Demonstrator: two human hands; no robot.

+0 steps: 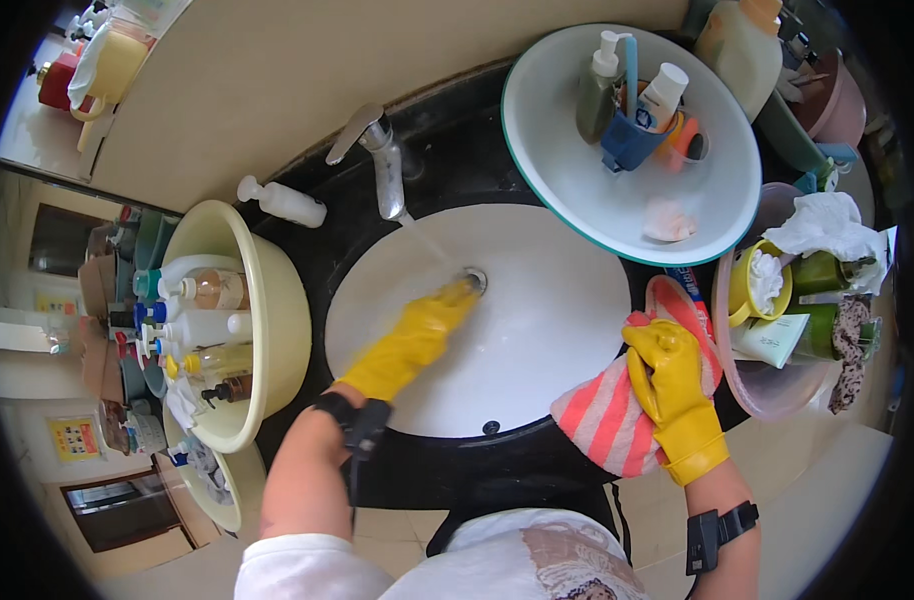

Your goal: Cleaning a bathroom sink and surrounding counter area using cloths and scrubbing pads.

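Note:
My left hand, in a yellow rubber glove, reaches into the white oval sink basin, its fingertips at the metal drain. Whether the fingers hold anything there cannot be told. Water runs from the chrome faucet into the basin. At the basin's right side, my right hand wears a matching glove, with its fingers curled on a pink and white striped towel. The towel hangs over the counter's front edge, partly hidden under the hand.
A white enamel basin with a pump bottle and a blue cup overlaps the sink's back right. Left stands a cream plastic tub of bottles; a white pump bottle lies behind it. A pink tub with toiletries stands at right.

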